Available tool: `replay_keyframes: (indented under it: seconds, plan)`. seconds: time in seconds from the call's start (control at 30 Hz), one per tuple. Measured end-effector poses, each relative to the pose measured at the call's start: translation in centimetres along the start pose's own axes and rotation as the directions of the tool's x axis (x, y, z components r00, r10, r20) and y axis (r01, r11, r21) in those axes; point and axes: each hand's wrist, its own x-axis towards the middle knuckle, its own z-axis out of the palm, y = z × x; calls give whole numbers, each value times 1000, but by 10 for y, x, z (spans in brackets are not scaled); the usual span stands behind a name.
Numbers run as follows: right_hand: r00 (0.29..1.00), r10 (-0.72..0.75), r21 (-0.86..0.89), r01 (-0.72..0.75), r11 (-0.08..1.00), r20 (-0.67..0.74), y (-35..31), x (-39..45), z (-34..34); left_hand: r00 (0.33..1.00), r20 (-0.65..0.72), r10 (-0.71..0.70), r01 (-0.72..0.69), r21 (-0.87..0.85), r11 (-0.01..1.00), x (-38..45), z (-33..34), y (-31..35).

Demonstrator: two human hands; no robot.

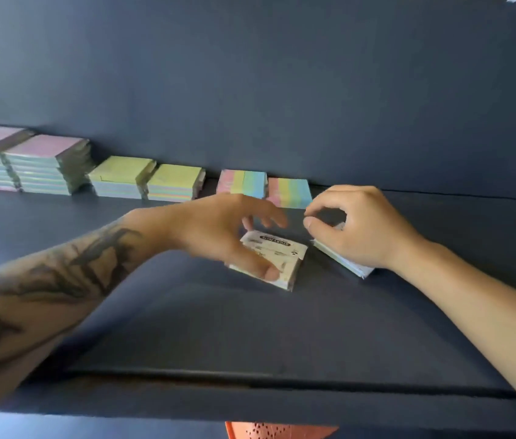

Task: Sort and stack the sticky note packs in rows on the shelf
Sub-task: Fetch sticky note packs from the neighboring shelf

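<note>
While my left hand point(218, 231) arches over the white labelled pack point(277, 259) in the middle of the dark shelf point(250, 327), my thumb presses its near edge and my fingers curl down over the far side, so I've got that pack gripped, its printed wrapper facing up and the pack tilted slightly off the shelf surface. Just to the right of that pack, my right hand point(358, 228) sits on a second pack point(345, 261), a pale one lying at an angle, with my palm on top of it and my thumb and forefinger pinched together above its far end; most of it is hidden under my hand, and I can't tell whether the pinch actually has hold of it. Beyond the labelled pack, against the shelf's back wall, two rainbow-striped packs point(266, 188) stand side by side, nearly touching. Left of those come two yellow-topped stacks point(146, 180), close together, and further left again two taller pink-topped stacks point(25, 161), the tallest in the row. Below the labelled pack, past the shelf's front edge, something orange and perforated point(279, 430) peeks up. My left forearm carries a dark tattoo point(70, 270).
</note>
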Motion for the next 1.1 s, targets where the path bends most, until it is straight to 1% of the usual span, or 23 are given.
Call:
replay_keyframes:
  seconds: [0.07, 0.2, 0.33, 0.43, 0.5, 0.57, 0.63, 0.73, 0.77, 0.83, 0.9, 0.97, 1.03, 1.1]
  plan:
    - [1000, -9, 17, 8, 1000, 26, 2, 12, 8, 999, 14, 34, -33, -41, 999, -2, 5, -14]
    - [999, -18, 166, 11, 986, 41, 2, 11, 18, 993, -20, 113, -113, -35, 993, 0, 12, -29]
    - [992, -78, 231, 53, 971, 103, -4, 5, 19, 983, -103, 154, -163, -86, 983, 1, 15, -32]
    - [984, -89, 257, 46, 965, 155, -8, 5, 17, 980, -142, 143, -171, -214, 962, 3, 14, -32]
    - [981, -81, 307, 24, 951, 174, -11, 4, 12, 975, -168, 144, -191, -314, 930, 6, 13, -31]
    - [978, -82, 339, 13, 941, 191, -14, 3, 8, 973, -202, 111, -181, -372, 911, 10, 15, -31]
    - [982, -96, 325, 39, 945, 160, -17, 1, 10, 969, -239, 57, -156, -419, 894, 12, 19, -30]
    - [995, -80, 306, 58, 950, 59, -20, 1, 18, 946, -325, 14, -167, -446, 879, 14, 22, -26]
    - [997, -65, 310, 46, 950, 51, -21, 1, 20, 939, -344, 11, -170, -435, 884, 15, 22, -25]
    - [998, -46, 336, 26, 941, 52, -24, 1, 21, 940, -340, 17, -178, -448, 876, 14, 22, -23]
    - [999, -16, 413, -1, 911, 39, -26, 0, 20, 946, -319, 51, -218, -514, 829, 12, 21, -25]
    - [999, 36, 537, -38, 843, 15, -26, 1, 20, 956, -284, 71, -237, -610, 756, 11, 21, -29]
    - [994, 113, 648, -78, 758, -12, -27, 1, 21, 957, -287, 36, -218, -632, 743, 10, 20, -34]
    - [985, 170, 718, -88, 690, -42, -28, 1, 22, 946, -324, -19, -214, -666, 715, 11, 19, -38]
